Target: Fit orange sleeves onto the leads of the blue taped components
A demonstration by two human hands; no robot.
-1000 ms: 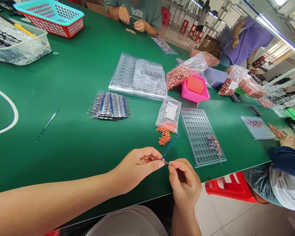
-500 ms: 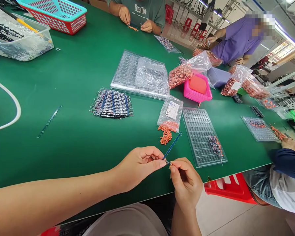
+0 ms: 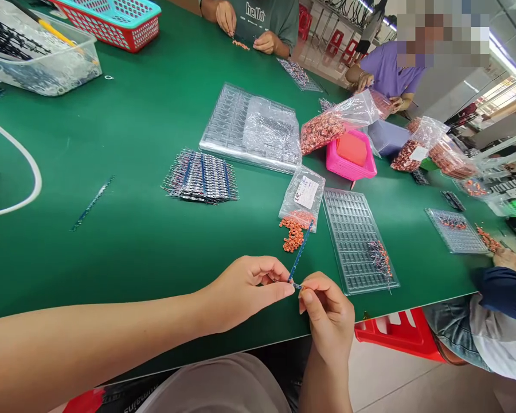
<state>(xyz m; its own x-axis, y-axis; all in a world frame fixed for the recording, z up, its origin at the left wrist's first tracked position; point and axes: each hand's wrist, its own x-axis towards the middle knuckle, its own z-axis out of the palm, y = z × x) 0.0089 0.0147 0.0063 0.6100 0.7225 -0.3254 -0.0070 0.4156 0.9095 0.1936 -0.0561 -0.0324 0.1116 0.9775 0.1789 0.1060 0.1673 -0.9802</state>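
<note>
My left hand (image 3: 249, 289) and my right hand (image 3: 327, 312) meet above the near edge of the green table (image 3: 133, 241). Both pinch a small wire-leaded component (image 3: 296, 285) between thumb and forefinger. A narrow blue tape strip (image 3: 300, 252) runs up from the pinch toward a little pile of orange discs (image 3: 293, 234). Right of my hands lies a clear compartment tray (image 3: 356, 241) with a few finished parts (image 3: 380, 259) in it.
A small labelled bag (image 3: 304, 198), a bundle of taped components (image 3: 201, 176), stacked clear trays (image 3: 249, 129), a pink bin (image 3: 351, 155) and bags of orange parts (image 3: 327, 127) fill mid-table. Other people work at the far end and right side. A red stool (image 3: 395, 335) stands below the table edge.
The view has drifted down and left, so everything sits a little higher and further right. My hands stay pinched together; the blue strip has swung more upright.
</note>
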